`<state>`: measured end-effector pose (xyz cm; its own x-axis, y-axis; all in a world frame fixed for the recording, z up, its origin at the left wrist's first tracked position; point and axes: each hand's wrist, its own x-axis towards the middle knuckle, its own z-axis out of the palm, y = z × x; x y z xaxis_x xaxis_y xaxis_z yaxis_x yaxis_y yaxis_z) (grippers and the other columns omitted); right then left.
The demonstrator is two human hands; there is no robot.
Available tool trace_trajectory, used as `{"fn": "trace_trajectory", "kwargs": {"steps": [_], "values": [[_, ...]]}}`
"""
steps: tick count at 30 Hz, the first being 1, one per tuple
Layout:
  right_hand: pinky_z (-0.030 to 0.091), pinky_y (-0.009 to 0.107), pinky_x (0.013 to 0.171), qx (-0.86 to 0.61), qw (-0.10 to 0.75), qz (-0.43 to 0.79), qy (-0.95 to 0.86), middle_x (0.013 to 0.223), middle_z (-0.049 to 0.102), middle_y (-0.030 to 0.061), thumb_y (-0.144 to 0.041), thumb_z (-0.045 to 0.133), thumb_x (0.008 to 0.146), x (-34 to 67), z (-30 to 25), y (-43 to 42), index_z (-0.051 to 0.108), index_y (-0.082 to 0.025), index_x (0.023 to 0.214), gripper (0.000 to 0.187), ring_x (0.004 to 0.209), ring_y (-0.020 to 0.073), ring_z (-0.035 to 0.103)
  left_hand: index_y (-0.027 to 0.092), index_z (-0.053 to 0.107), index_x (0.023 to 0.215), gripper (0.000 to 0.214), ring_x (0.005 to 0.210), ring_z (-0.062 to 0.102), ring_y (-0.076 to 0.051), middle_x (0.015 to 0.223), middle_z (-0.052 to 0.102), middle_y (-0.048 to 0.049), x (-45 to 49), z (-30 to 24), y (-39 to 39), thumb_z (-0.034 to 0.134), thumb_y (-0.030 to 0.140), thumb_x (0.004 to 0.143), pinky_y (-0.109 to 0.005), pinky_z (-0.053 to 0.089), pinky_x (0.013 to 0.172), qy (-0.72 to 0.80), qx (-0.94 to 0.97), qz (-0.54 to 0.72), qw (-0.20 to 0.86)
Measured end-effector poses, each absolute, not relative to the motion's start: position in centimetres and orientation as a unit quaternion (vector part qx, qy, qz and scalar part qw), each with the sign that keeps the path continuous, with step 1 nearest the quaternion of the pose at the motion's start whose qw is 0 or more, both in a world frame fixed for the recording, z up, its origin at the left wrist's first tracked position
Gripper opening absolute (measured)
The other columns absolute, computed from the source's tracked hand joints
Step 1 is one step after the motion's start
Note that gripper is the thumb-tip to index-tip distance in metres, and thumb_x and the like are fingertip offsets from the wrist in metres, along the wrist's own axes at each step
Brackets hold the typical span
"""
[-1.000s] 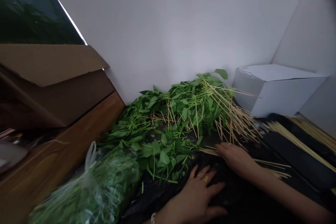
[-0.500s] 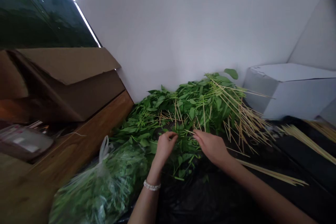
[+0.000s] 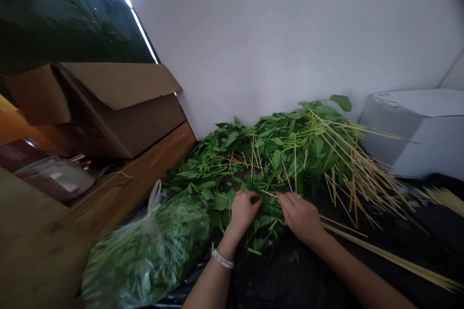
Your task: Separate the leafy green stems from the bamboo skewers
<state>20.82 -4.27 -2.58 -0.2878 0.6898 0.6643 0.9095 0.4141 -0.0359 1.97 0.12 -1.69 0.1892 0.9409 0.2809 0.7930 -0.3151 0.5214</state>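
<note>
My right hand is closed around a thin bamboo skewer, whose tip points left toward my other hand. Just across a small gap, my left hand, with a white beaded bracelet on the wrist, has its thumb and fingers pinched together. Whatever sits in that pinch is too small or hidden to make out. Loose green leafy stems lie under and between both hands. Behind them spreads a heap of leaves, with bundles threaded on skewers piled at its right.
A clear plastic bag of greens stands at the left front. Loose skewers lie on the black plastic sheet at right. An open cardboard box is at left, a white box at right, and a pale wall behind.
The view has turned slightly left, so the scene sits further right. My left hand's fingers are curled more, and both hands stay close together, the skewer still in my right.
</note>
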Motion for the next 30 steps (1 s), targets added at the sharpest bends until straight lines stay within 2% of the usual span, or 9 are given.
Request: {"fn": "trace_trajectory", "kwargs": {"steps": [4,8,12,16,21,25,28,30], "values": [[0.036,0.026,0.072,-0.495,0.336,-0.187,-0.779,0.078,0.063,0.0029,-0.014,0.046,0.092,21.0,-2.4,-4.5,0.063,-0.016,0.105,0.021,0.077,0.0148,0.057,0.020,0.074,0.082,0.011,0.082,0.064,-0.019,0.086,0.073,-0.0048,1.5,-1.2,0.4,0.068,0.026,0.075,-0.032,0.046,0.081,0.527,0.690,0.429,0.250],[0.037,0.026,0.071,-0.480,0.356,-0.202,-0.776,0.077,0.063,0.0030,-0.015,0.046,0.093,21.0,-2.1,-4.7,0.063,-0.016,0.106,0.022,0.074,0.0144,0.057,0.017,0.074,0.082,0.022,0.079,0.066,-0.019,0.083,0.074,-0.0057,1.0,0.0,0.4,0.075,0.034,0.069,-0.030,0.048,0.079,0.477,0.549,0.554,0.405],[0.039,0.026,0.071,-0.454,0.375,-0.204,-0.782,0.077,0.064,0.0043,-0.013,0.043,0.093,21.0,-1.9,-4.8,0.063,-0.013,0.107,0.024,0.076,0.0145,0.058,0.016,0.072,0.087,0.033,0.071,0.066,-0.015,0.083,0.075,-0.0056,0.9,0.4,0.3,0.080,0.039,0.064,-0.027,0.050,0.073,0.413,0.406,0.588,0.565],[0.039,0.026,0.069,-0.437,0.391,-0.209,-0.782,0.075,0.064,0.0040,-0.010,0.041,0.093,20.9,-2.0,-4.9,0.063,-0.012,0.107,0.026,0.071,0.0140,0.058,0.015,0.071,0.088,0.036,0.066,0.065,-0.013,0.083,0.074,-0.0054,1.1,0.3,0.2,0.082,0.038,0.062,-0.024,0.050,0.067,0.389,0.370,0.576,0.617],[0.040,0.026,0.070,-0.436,0.397,-0.211,-0.780,0.078,0.066,0.0043,-0.011,0.045,0.092,20.8,-2.1,-5.0,0.063,-0.012,0.108,0.025,0.074,0.0145,0.059,0.015,0.066,0.090,0.035,0.073,0.066,-0.014,0.085,0.074,-0.0063,1.3,0.4,0.0,0.079,0.036,0.066,-0.025,0.050,0.071,0.370,0.418,0.574,0.600],[0.041,0.024,0.071,-0.437,0.413,-0.204,-0.773,0.078,0.066,0.0035,-0.012,0.046,0.092,20.8,-1.8,-5.1,0.063,-0.012,0.108,0.023,0.075,0.0130,0.061,0.019,0.060,0.093,0.029,0.069,0.063,-0.014,0.084,0.073,-0.0045,1.5,0.6,-0.2,0.067,0.042,0.078,-0.025,0.048,0.068,0.410,0.521,0.587,0.465],[0.041,0.023,0.071,-0.442,0.413,-0.198,-0.771,0.077,0.066,0.0030,-0.013,0.045,0.093,20.8,-1.7,-5.2,0.064,-0.013,0.107,0.023,0.074,0.0121,0.061,0.019,0.063,0.092,0.021,0.073,0.063,-0.015,0.075,0.071,-0.0021,1.7,0.5,-0.3,0.062,0.037,0.082,-0.027,0.046,0.076,0.441,0.602,0.572,0.342],[0.041,0.024,0.071,-0.448,0.405,-0.200,-0.772,0.078,0.066,0.0033,-0.015,0.044,0.094,20.8,-1.8,-5.1,0.064,-0.014,0.107,0.024,0.075,0.0124,0.061,0.017,0.067,0.091,0.020,0.077,0.063,-0.017,0.074,0.071,-0.0027,1.9,0.3,-0.3,0.063,0.034,0.081,-0.028,0.046,0.080,0.444,0.626,0.549,0.333]]}}
